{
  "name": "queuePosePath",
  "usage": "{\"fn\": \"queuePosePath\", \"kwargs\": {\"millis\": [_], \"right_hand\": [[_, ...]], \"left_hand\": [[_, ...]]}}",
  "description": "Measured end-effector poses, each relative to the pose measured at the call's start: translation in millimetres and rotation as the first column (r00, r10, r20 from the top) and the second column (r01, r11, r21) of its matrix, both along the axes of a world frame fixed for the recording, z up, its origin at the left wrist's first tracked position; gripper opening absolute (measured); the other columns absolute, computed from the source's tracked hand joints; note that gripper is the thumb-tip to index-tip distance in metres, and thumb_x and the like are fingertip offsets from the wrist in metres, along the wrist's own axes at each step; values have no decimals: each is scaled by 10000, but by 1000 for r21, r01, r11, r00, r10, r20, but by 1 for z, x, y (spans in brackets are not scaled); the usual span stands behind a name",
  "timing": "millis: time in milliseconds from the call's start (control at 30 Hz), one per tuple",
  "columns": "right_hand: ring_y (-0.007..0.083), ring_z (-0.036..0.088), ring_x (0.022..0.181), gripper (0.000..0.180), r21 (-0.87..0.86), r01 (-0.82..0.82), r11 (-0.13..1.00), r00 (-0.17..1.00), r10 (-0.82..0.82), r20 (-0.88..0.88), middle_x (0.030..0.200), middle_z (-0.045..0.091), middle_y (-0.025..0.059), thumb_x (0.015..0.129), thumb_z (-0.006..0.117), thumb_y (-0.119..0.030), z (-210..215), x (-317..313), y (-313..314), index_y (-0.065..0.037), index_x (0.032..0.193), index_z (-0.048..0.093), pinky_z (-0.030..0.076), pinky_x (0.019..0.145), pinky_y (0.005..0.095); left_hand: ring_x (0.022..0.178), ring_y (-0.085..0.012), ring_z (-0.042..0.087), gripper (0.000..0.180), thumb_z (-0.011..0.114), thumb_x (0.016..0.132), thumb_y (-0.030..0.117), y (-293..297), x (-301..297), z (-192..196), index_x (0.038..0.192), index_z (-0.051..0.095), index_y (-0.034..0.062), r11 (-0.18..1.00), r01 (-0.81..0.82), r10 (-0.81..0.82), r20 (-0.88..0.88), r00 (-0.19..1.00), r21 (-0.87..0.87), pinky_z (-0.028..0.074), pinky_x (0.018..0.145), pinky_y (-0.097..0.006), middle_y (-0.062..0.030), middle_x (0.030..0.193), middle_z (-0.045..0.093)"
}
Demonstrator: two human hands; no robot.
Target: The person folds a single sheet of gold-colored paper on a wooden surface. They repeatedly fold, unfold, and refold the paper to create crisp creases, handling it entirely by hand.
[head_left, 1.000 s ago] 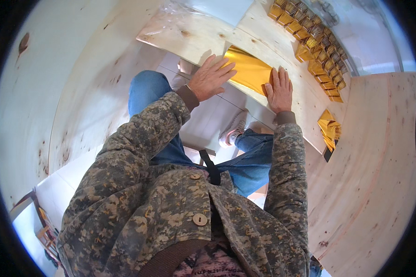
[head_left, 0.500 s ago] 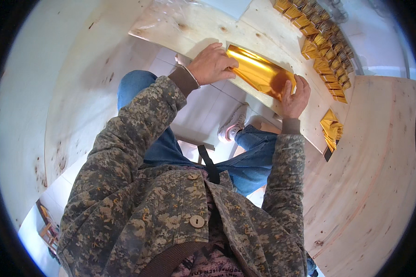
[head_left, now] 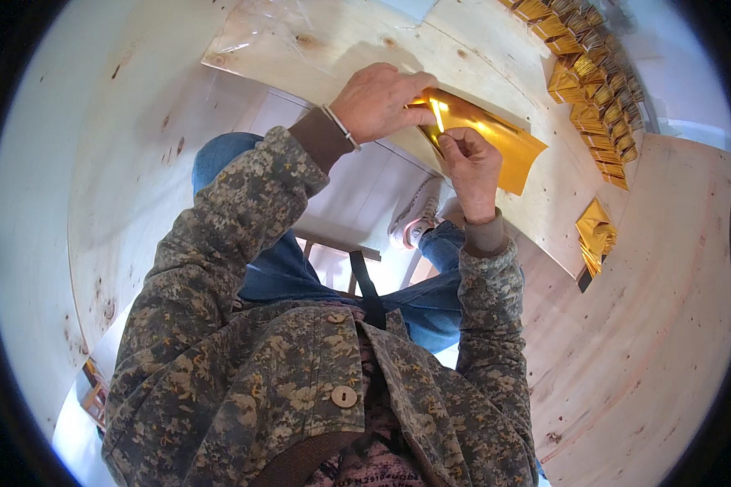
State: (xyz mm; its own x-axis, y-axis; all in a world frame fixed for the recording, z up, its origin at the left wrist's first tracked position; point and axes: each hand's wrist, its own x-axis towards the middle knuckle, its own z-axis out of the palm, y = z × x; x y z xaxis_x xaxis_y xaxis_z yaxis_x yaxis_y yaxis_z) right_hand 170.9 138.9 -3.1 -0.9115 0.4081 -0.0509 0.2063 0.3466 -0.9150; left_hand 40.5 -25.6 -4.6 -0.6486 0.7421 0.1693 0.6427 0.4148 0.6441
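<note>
Spanning the upper part of the view, a pale plywood desk point(head_left: 357, 49) carries everything noted here, its near edge running diagonally above the seated person's knees. Next in size, the person's camouflage jacket point(head_left: 300, 381) fills the lower centre, with blue jeans point(head_left: 300, 276) and one light sneaker point(head_left: 414, 219) showing beneath the desk edge. A clear plastic sheet point(head_left: 260, 24) lies flat at the far left of the desk. Along the far right edge, a long row of gold foil packets point(head_left: 593, 73) stands tightly packed, and a smaller loose pile of gold foil point(head_left: 595, 237) sits apart at the right, near the desk's corner. One gold foil pouch point(head_left: 495, 142) is raised just above the desk surface near its front edge, between both hands. The left hand point(head_left: 382, 101), a thin band at its wrist, has its grip closed on the pouch's near corner from above. The right hand point(head_left: 471, 162) pinches the same end from below, thumb and fingers shut on the foil, touching the left hand's fingertips.
</note>
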Motion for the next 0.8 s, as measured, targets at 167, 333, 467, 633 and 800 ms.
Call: {"fn": "queuePosePath", "kwargs": {"millis": [167, 333, 467, 633, 800], "right_hand": [[55, 589, 634, 71, -58, 92, 994, 995, -90, 31, 698, 672, 22, 875, 704, -56, -9, -2, 5, 14, 887, 701, 483, 598, 227], [62, 608, 650, 84, -93, 146, 985, 988, -140, 69, 709, 681, 28, 873, 703, -64, -5, -5, 7, 20, 879, 699, 491, 605, 229], [64, 625, 679, 64, -80, 159, 984, 987, -155, 53, 749, 693, 46, 872, 707, -38, -2, -4, 6, 21, 897, 695, 505, 613, 225], [74, 625, 682, 149, -88, 216, 972, 975, -210, 66, 773, 679, 50, 880, 687, 12, 0, -5, 6, 12, 1026, 660, 510, 617, 213], [71, 600, 664, 244, 16, 155, 988, 988, -155, 23, 757, 641, 42, 893, 649, 42, 1, -5, 7, 5, 1132, 623, 498, 606, 206]], "left_hand": [[916, -311, 636, 385, 768, 793, 300, -11, 13, 7, 1103, 670, 95, 982, 13, 50, -327, 944, 189, 503, 858, -457, -99, 978, 687], [1188, -276, 549, 605, 779, 764, 407, -15, 42, -3, 1263, 623, 102, 990, 137, -124, -338, 933, 16, 404, 1054, -482, -86, 1266, 591], [1332, -283, 463, 752, 651, 831, 583, -13, 49, -10, 1405, 522, 114, 993, 78, -104, -330, 938, -89, 254, 1144, -534, -109, 1415, 512], [1413, -289, 384, 823, 499, 875, 709, -10, 52, -11, 1450, 484, 120, 974, 70, -130, -282, 951, -213, 166, 1167, -572, -101, 1505, 448], [1436, -318, 348, 839, 434, 887, 738, -3, 52, -12, 1459, 476, 125, 962, 72, -131, -215, 968, -262, 130, 1161, -604, -89, 1537, 420]]}}
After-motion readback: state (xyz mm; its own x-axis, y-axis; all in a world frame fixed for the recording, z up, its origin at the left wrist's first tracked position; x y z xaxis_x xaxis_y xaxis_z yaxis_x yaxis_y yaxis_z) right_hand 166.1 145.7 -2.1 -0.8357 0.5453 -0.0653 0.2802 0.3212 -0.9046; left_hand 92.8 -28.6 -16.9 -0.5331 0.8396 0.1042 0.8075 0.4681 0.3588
